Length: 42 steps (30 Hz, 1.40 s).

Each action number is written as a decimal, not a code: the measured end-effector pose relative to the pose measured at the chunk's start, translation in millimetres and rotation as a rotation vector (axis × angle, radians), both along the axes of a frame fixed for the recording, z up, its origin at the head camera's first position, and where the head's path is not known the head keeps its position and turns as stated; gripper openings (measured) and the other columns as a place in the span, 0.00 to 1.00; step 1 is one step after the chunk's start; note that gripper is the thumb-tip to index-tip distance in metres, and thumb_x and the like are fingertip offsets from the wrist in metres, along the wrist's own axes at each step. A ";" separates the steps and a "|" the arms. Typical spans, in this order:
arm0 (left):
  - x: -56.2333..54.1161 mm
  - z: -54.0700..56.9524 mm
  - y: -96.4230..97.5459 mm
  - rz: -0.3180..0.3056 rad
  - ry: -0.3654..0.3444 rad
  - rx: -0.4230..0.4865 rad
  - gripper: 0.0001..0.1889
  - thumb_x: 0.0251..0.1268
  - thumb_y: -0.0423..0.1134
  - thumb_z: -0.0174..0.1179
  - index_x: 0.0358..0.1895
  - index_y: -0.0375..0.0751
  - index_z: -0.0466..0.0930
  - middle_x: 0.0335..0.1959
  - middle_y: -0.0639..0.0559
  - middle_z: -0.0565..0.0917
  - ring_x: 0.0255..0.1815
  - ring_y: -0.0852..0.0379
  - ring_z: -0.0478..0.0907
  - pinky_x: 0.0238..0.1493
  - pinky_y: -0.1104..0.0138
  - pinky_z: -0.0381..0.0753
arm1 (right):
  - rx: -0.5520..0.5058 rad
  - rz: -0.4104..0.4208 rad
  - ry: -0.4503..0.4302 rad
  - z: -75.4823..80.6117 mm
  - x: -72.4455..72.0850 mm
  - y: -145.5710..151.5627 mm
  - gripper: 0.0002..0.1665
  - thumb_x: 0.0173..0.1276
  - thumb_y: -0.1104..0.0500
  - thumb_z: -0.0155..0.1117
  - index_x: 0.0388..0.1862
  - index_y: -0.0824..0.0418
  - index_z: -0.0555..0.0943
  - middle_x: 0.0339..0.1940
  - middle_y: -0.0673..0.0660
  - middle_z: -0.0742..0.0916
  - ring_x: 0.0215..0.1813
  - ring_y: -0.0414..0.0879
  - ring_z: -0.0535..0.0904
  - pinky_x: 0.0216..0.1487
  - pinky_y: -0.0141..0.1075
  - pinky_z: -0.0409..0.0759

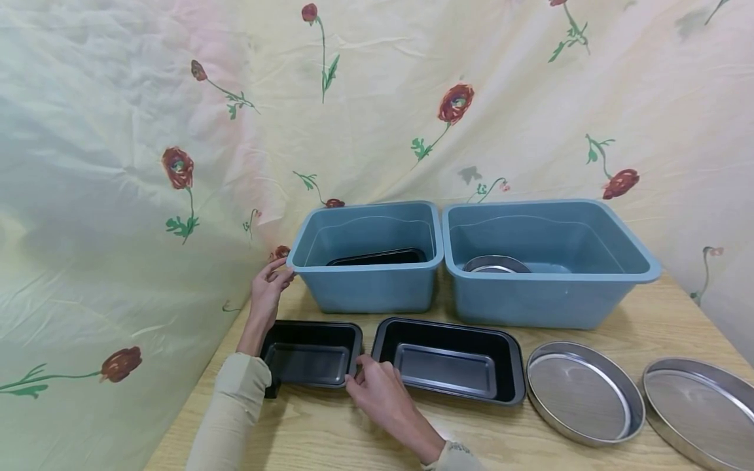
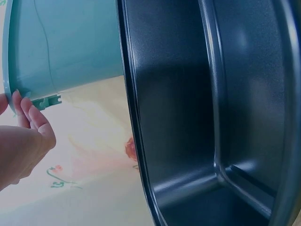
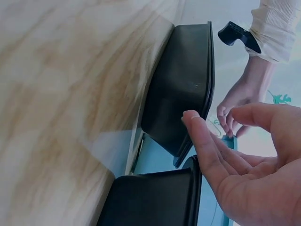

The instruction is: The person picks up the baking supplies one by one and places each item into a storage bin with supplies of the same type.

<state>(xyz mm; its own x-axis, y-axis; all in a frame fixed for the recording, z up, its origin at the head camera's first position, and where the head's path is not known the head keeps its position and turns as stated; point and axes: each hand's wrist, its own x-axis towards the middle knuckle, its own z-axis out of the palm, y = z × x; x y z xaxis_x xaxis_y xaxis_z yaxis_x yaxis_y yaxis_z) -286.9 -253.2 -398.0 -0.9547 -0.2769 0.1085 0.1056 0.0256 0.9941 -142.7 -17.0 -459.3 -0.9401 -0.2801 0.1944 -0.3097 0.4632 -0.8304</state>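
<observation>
My left hand (image 1: 268,294) grips the left rim of a blue plastic bin (image 1: 371,288), thumb and fingers on either side of the rim in the left wrist view. A dark loaf pan (image 1: 310,363) stands on the table below that forearm. At this pan's right front corner is my right hand (image 1: 385,399), fingers extended and thumb apart, fingertips right at the rim in the right wrist view. Just right of it sits a larger dark loaf pan (image 1: 448,367). Another dark pan (image 1: 379,257) lies inside the left bin, partly hidden by its front wall.
A second blue bin (image 1: 536,297) stands beside the first and holds a round metal pan (image 1: 497,264). Two more round pans, a nearer one (image 1: 583,396) and a far-right one (image 1: 701,412), lie on the wooden table (image 1: 318,432). Flowered cloth (image 1: 377,118) hangs behind and at left.
</observation>
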 end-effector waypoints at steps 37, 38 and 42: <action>-1.3 0.1 -0.3 -0.005 -0.025 0.006 0.22 0.76 0.33 0.61 0.68 0.28 0.73 0.32 0.60 0.85 0.37 0.64 0.82 0.46 0.73 0.79 | -0.031 -0.001 -0.067 -15.4 -10.0 -1.9 0.30 0.75 0.61 0.66 0.64 0.84 0.72 0.07 0.43 0.73 0.08 0.33 0.60 0.15 0.29 0.61; -1.4 0.1 -0.2 -0.004 -0.023 0.008 0.22 0.76 0.33 0.61 0.67 0.28 0.73 0.32 0.59 0.85 0.36 0.64 0.82 0.46 0.73 0.79 | -0.045 0.006 -0.081 -15.8 -10.5 -1.7 0.31 0.76 0.61 0.66 0.65 0.85 0.71 0.08 0.44 0.75 0.08 0.34 0.61 0.15 0.29 0.61; -1.7 0.2 -0.6 0.002 -0.019 0.006 0.22 0.75 0.33 0.62 0.67 0.28 0.74 0.33 0.58 0.85 0.36 0.65 0.82 0.46 0.74 0.80 | -0.082 0.022 -0.134 -16.0 -12.0 -1.4 0.32 0.77 0.61 0.64 0.67 0.84 0.69 0.13 0.50 0.81 0.09 0.36 0.63 0.15 0.29 0.61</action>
<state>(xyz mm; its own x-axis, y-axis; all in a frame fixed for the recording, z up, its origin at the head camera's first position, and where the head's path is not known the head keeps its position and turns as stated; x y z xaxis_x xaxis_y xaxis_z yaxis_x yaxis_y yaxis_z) -288.6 -253.7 -397.8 -0.9561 -0.2791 0.0889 0.0867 0.0203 0.9960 -154.7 -18.4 -475.3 -0.9529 -0.2891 0.0912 -0.2033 0.3862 -0.8997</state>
